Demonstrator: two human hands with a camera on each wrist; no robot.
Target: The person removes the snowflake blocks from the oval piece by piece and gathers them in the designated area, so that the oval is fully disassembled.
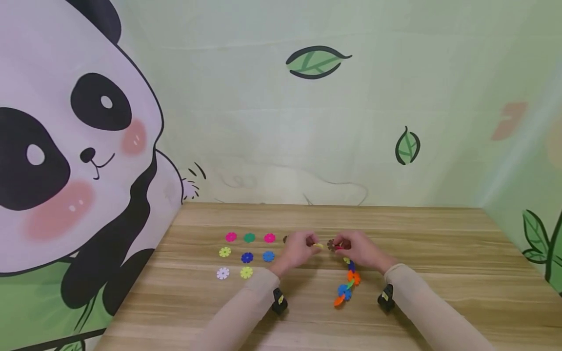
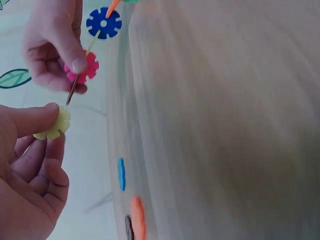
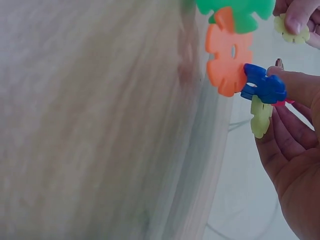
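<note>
My left hand (image 1: 311, 244) pinches a single pale yellow snowflake disc (image 1: 318, 245) between thumb and fingers, seen close in the left wrist view as the yellow disc (image 2: 54, 125). Just to its right, my right hand (image 1: 339, 245) pinches the top of a chain of joined discs (image 1: 347, 285) that trails down to the table. The chain's top end carries a pink disc (image 2: 82, 67) and an edge-on brown disc (image 2: 73, 91), a short gap from the yellow one. The right wrist view shows the chain's blue disc (image 3: 262, 85), orange disc (image 3: 227, 60) and green disc (image 3: 240, 10).
Several loose discs lie in rows on the wooden table (image 1: 439, 253) left of my hands: pink (image 1: 230, 237), green (image 1: 249, 237), blue (image 1: 268, 256), white (image 1: 222, 273), yellow (image 1: 246, 272). A panda-painted wall (image 1: 66, 170) borders the table's left and back.
</note>
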